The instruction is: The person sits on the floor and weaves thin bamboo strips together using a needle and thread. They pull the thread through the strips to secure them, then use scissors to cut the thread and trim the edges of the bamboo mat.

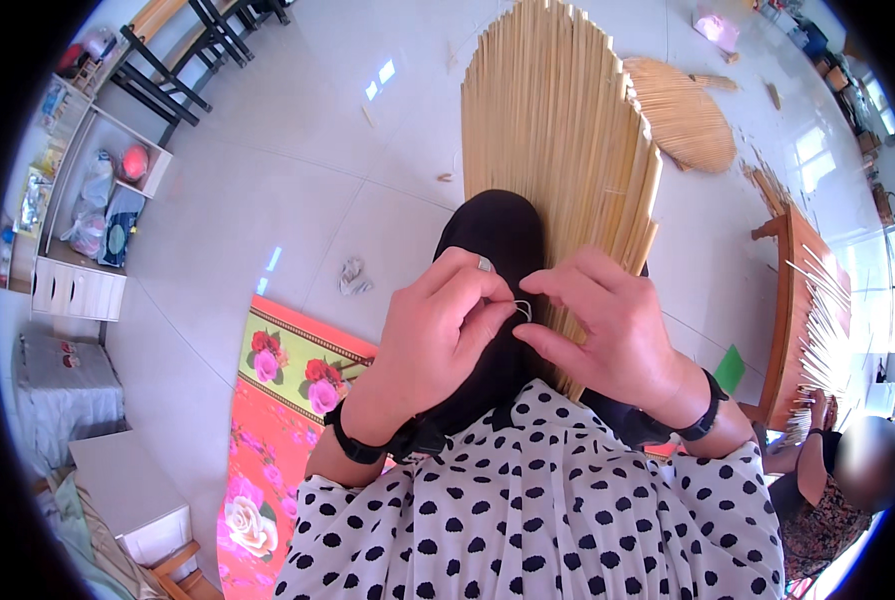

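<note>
Above my lap, my left hand (445, 325) is closed in a pinch on a thin white string (523, 308), which curls in a small loop past the fingertips. My right hand (607, 325) faces it with thumb and forefinger spread apart on either side of the loop. No grip on the string shows there. A long panel of pale straw-like stalks (557, 120), laid side by side with a stepped, rounded far end, leans out from my lap beyond my right hand. Its near end is partly hidden by that hand. My black-clad knee (492, 225) lies left of the panel.
A second oval stalk panel (682, 115) lies on the tiled floor at far right. On the right, a wooden table (785, 300) bears many loose pale sticks, with another person (817, 480) beside it. A red floral mat (252, 430) and crumpled scrap (354, 277) lie left.
</note>
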`<state>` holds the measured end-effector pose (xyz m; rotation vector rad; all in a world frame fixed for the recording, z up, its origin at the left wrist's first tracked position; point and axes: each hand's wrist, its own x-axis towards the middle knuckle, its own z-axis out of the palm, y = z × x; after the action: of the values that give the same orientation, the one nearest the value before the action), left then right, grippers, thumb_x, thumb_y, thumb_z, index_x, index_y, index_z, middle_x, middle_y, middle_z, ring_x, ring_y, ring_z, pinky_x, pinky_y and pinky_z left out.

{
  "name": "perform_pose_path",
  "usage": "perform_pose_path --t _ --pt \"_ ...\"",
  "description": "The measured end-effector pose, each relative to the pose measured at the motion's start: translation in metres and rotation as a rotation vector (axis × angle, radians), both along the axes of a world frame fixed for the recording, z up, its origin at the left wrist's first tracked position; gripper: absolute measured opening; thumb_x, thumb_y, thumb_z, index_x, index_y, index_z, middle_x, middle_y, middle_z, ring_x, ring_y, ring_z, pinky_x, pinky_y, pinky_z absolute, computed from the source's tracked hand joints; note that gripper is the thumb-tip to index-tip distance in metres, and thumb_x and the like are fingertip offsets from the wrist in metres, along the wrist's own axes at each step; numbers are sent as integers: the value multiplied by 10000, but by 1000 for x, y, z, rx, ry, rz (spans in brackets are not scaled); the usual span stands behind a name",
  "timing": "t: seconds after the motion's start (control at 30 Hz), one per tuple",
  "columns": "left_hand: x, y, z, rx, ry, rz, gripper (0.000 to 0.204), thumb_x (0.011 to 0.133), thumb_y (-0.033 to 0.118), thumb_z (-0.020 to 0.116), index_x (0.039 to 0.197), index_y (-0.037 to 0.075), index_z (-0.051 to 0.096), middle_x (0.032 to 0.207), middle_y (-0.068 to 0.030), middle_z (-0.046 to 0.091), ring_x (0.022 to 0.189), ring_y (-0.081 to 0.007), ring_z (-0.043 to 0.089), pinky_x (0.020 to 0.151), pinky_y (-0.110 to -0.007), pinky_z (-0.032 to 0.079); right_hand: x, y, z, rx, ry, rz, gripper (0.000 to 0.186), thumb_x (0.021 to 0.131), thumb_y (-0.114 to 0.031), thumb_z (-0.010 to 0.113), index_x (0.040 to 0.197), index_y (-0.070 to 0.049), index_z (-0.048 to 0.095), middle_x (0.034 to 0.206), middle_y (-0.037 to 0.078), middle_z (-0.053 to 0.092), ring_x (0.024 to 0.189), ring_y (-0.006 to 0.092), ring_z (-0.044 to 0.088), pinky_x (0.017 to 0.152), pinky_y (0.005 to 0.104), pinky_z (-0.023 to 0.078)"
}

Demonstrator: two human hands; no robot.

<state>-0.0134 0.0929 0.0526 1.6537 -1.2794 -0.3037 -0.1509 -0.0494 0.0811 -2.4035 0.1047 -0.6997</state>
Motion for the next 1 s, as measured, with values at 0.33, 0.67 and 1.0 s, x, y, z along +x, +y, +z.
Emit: perform_pose_path --t 0.33,0.67,1.0 --pt "-14 -10 21 -160 703 -116 207 943 13 553 1138 -54 562 980 -76 631 682 -89 593 611 -213 487 1 -1 14 411 -72 -47 65 795 19 721 842 -3 681 767 48 599 593 105 585 507 235 438" --pt "-11 -5 21 -190 810 -371 170 908 -57 548 1071 -67 597 789 -94 643 646 -114 608 611 -233 506 6 -7 8 705 -200 -29 27 875 -4 655 895 12 648 830 23 583 612 63 552 542 220 429" --pt "-13 -18 21 -297 135 -35 402 880 -71 592 1279 -46 552 773 -102 686 674 -136 659 648 -238 520 15 8 8 926 -268 11 45 898 12 637 884 37 673 813 44 594 667 105 632 571 231 500"
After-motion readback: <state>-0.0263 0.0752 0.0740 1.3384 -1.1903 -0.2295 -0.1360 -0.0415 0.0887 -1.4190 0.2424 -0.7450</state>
